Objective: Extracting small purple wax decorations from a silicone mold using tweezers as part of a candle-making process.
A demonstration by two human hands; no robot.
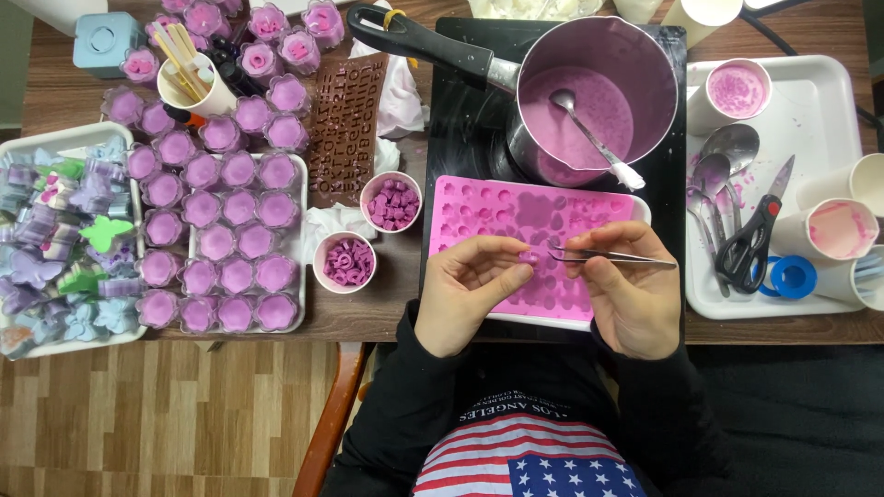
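right hand (631, 290) pinches tweezers (612, 259), tips pointing left over the pink mould (479, 216). left hand (470, 285) holds a small purple piece (529, 259) between thumb and forefinger, just at the tweezer tips. mould lies on the table (368, 317) before the pot (589, 101); two cups (368, 230) of purple bits sit left.

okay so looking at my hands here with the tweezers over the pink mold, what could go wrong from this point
1. The right hand holds tweezers whose tips meet a small purple piece pinched by the left hand; it could slip and drop into the pink mold.
2. The saucepan of purple liquid sits right behind the mold, spoon leaning inside; a bumped handle might spill it.
3. The two small cups of purple pieces stand close to your left elbow's path and could tip.
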